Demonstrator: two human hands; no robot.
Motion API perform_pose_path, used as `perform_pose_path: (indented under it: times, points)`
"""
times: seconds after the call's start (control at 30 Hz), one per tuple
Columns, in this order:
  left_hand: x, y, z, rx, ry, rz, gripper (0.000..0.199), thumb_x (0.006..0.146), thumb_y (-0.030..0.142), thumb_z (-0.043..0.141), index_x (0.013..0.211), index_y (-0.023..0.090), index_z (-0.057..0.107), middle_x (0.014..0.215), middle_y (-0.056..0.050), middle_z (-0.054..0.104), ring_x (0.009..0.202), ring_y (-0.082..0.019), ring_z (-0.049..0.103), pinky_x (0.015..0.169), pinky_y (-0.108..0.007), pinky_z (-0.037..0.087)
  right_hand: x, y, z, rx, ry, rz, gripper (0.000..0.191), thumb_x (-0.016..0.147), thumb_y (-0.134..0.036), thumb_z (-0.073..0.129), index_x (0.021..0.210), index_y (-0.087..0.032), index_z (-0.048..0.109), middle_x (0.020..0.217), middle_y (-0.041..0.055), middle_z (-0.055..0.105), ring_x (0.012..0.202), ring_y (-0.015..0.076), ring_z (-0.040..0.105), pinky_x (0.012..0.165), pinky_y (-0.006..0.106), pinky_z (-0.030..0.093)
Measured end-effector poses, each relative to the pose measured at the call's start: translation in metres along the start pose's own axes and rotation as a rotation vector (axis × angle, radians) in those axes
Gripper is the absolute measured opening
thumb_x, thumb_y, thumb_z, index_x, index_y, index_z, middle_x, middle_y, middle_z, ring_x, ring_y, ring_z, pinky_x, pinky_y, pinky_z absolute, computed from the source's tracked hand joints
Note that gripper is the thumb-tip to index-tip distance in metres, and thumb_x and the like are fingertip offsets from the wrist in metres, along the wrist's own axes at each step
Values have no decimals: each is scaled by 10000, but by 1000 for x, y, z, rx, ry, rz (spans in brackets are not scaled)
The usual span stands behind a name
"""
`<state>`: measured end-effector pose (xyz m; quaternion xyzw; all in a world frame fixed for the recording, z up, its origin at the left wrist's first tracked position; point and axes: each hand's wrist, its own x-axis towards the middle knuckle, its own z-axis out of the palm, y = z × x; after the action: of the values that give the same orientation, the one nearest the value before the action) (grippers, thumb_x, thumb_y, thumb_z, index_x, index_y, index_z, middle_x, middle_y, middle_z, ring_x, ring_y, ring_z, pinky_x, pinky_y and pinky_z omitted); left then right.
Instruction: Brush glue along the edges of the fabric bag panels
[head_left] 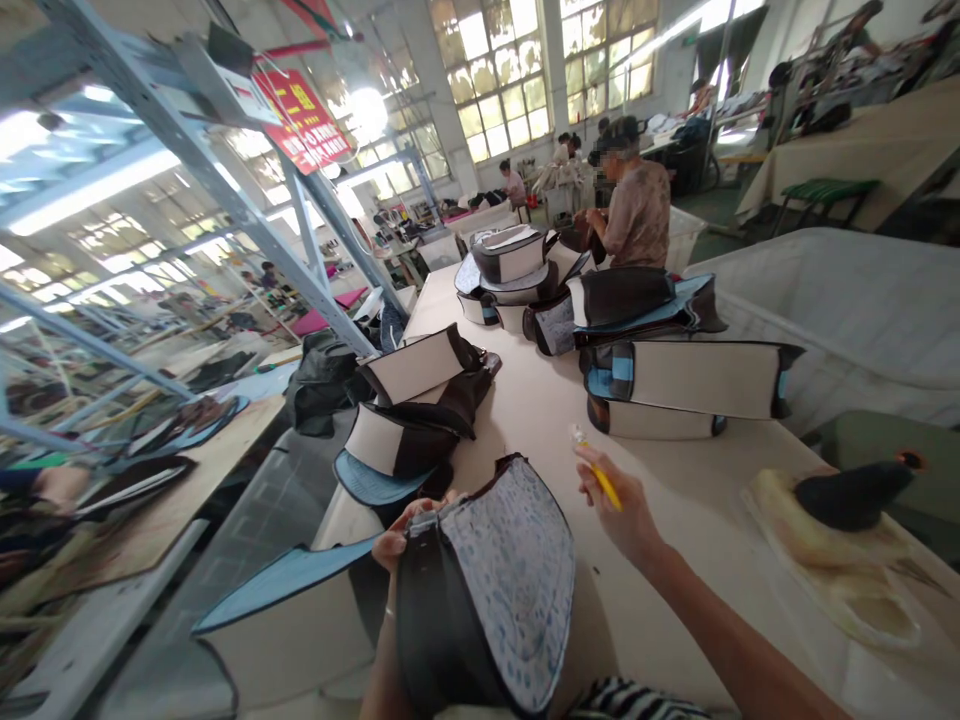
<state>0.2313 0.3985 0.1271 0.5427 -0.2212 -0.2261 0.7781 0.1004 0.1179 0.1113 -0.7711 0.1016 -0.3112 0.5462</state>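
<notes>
**Across the cream-coloured tabletop [536, 425], one piece was held and a tool was kept clear**

Before you, the work seemed partway along, as a judgement from how things lay. The curved, bag-like piece of dark, leather-look material with a blue-spotted pale lining [514, 570] already had its panels joined and dark edging round its lined side. Whether any seam was unfinished was too small to tell. Similar stacked cream-and-dark pieces [416, 368] lay on your left, and a pile of cream-sided, blue-trimmed pieces [705, 378] on your right; nothing showed which were finished and which were waiting.

Your left grip [407, 524] was grasping the bag-like piece at its upper left edge, so the piece hung below and to the right of those fingers, tilted, close to your body. You could not tell whether its base touched the tabletop. Your right grip [624, 515] was closed round a slim yellow-handled tool with a pale tip [606, 486]. It was to the right of the bag-like piece, apart from it, the tip pointing away from you.
</notes>
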Motion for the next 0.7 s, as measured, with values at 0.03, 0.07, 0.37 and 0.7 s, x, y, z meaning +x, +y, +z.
perform_pose_path:
  times: [0.03, 0.07, 0.37, 0.7]
  points:
    - [1, -1, 2, -102, -22, 23, 478, 459, 645, 665, 732, 257, 612, 758, -75, 588, 1011, -389, 563, 768, -491, 479, -2, 17, 6, -38, -82, 18, 250, 949, -362, 423, 1096, -211, 558, 775, 4, 586, 671, 157, 558, 684, 293, 458]
    - [4, -1, 5, -214, -45, 49, 407, 480, 561, 684, 755, 266, 634, 767, -67, 605, 1020, -381, 567, 779, -483, 482, -4, 32, 15, -63, -119, 33, 220, 936, -337, 418, 1041, -206, 560, 778, 11, 586, 688, 167, 565, 706, 307, 459]
    - [24, 8, 59, -259, -339, -104, 242, 490, 388, 686, 666, 223, 661, 793, -106, 674, 987, -370, 567, 856, -494, 470, -8, 103, 63, -111, -62, 121, 84, 748, -267, 488, 785, -227, 424, 642, -28, 526, 562, 148, 539, 544, 245, 417]
    - [47, 76, 52, 569, -767, -506, 444, 787, 479, 556, 1039, 137, 686, 879, -113, 711, 831, -258, 628, 852, -378, 440, -21, 96, -46, -114, 267, 59, 269, 781, -482, 534, 791, -234, 430, 716, -13, 475, 612, 164, 524, 610, 302, 496]
